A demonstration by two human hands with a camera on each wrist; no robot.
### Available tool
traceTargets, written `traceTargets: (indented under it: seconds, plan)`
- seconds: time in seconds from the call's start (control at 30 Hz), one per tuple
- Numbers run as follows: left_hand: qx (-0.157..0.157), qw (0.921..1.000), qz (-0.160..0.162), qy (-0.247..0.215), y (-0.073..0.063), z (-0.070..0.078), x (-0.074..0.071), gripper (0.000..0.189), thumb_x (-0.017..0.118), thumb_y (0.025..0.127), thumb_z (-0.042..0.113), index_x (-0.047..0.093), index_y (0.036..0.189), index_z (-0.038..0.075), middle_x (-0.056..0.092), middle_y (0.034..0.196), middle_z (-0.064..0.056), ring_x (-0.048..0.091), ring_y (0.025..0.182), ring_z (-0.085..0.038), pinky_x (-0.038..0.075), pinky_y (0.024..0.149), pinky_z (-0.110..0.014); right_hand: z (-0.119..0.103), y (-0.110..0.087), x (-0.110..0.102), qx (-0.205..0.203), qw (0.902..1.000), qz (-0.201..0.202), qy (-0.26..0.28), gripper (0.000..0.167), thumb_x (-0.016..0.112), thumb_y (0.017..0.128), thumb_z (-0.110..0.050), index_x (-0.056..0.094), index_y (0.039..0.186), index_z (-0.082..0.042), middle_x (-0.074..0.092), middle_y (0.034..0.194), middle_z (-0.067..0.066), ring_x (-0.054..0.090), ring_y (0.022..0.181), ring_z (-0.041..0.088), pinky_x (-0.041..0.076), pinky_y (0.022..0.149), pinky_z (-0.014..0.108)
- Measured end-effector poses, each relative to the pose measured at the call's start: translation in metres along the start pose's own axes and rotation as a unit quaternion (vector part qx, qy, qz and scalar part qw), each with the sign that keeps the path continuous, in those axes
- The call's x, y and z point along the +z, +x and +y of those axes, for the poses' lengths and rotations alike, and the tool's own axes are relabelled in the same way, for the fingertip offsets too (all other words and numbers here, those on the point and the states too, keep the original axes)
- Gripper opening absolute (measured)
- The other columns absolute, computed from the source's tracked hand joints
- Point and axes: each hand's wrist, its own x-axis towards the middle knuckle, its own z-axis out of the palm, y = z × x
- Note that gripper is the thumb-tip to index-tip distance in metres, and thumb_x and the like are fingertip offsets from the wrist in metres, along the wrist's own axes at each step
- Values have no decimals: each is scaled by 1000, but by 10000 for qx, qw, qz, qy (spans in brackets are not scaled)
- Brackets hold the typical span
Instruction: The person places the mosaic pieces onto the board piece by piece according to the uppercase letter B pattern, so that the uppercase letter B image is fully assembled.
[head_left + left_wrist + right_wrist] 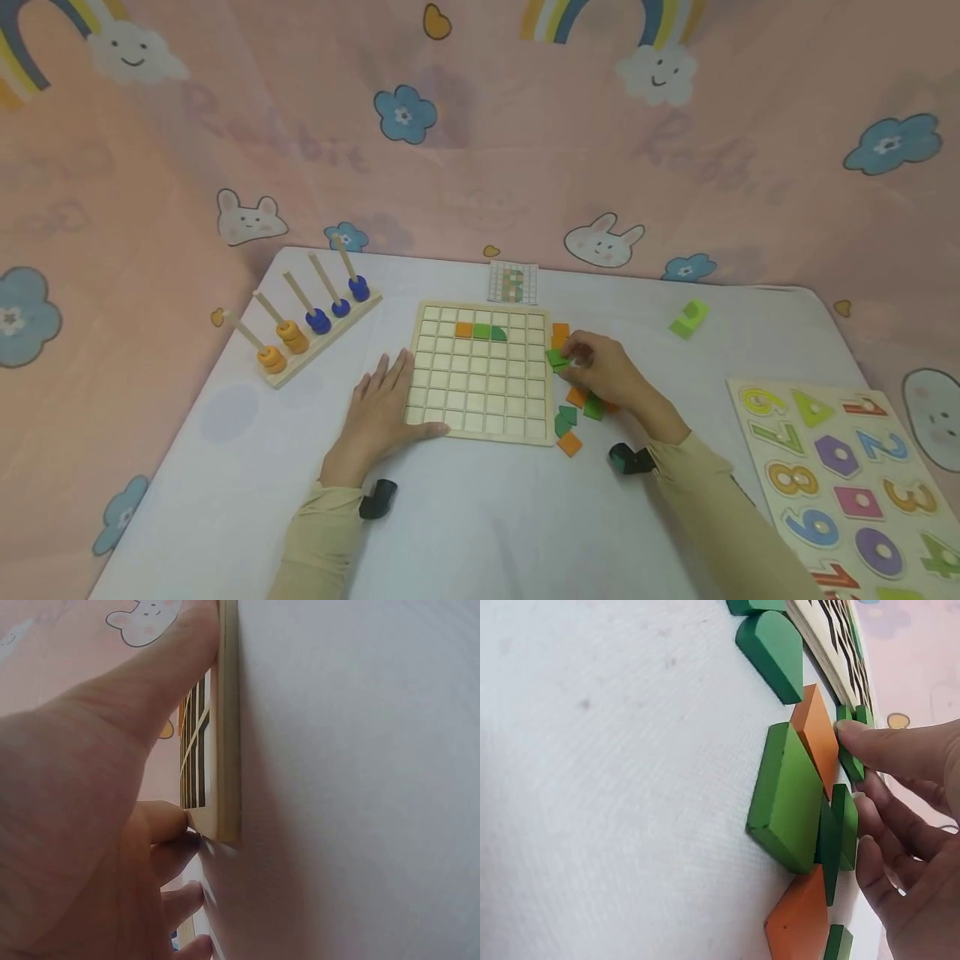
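Note:
A square wooden grid board lies on the white table. In one of its upper rows sit an orange square, a light green square and a dark green quarter-round piece. My left hand rests at the board's near left corner, thumb along the near edge and fingers spread beside the left side. Just past the right edge, my right hand pinches a light green block between thumb and fingers. Below that hand are loose orange and green blocks, partly hidden by it in the head view.
A small printed pattern card lies behind the board. To the left stands a wooden peg rack with orange and blue beads. A light green block with a hollow lies at back right, and a number puzzle board at front right.

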Motion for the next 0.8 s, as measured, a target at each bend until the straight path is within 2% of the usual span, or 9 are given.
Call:
traceTargets:
  seconds: [0.2, 0.33, 0.5, 0.63, 0.73, 0.8]
  plan:
    - [0, 10000, 6, -14, 0, 0, 0, 127, 85, 83, 60, 12, 170, 3, 9, 179, -13, 3, 167, -39, 9, 135, -61, 1, 0, -5, 207, 9996, -152, -97, 33, 81, 91, -5, 64, 118, -2, 68, 106, 14, 60, 96, 27, 52, 82, 33]
    - [-8, 10000, -1, -1, 0, 0, 0, 127, 85, 83, 60, 12, 170, 4, 9, 179, -13, 3, 167, -39, 9, 135, -61, 0, -1, -12, 330, 9992, -220, -103, 31, 80, 92, -5, 68, 120, -1, 67, 101, 13, 59, 93, 26, 51, 77, 29]
    - [3, 10000, -8, 26, -1, 0, 0, 127, 84, 83, 60, 11, 170, 3, 8, 179, -14, 3, 166, -39, 9, 135, -61, -6, -3, -17, 474, 9984, -322, -31, 31, 75, 96, -9, 73, 126, 1, 68, 105, 14, 56, 95, 27, 51, 74, 29]
    - [2, 10000, -10, 18, 0, 0, -1, 126, 84, 84, 60, 11, 170, 3, 8, 179, -14, 3, 166, -39, 9, 135, -61, -13, 1, -16, 196, 9995, -240, 4, 29, 73, 98, -8, 75, 123, 5, 68, 97, 13, 56, 91, 26, 49, 68, 28]
    - [1, 10000, -8, 31, 0, 1, -1, 126, 84, 84, 61, 12, 170, 3, 9, 179, -14, 3, 166, -40, 9, 135, -61, -20, 5, -10, -25, 9999, -155, 38, 27, 71, 99, -6, 75, 123, 6, 66, 94, 13, 55, 91, 27, 47, 70, 30]
    - [-10, 10000, -19, 37, -1, 1, -1, 126, 84, 84, 61, 11, 170, 3, 8, 179, -14, 3, 167, -39, 9, 135, -61, -25, 8, -5, -66, 9998, -167, 129, 28, 68, 101, -7, 75, 126, 5, 66, 97, 14, 55, 93, 28, 46, 72, 31]
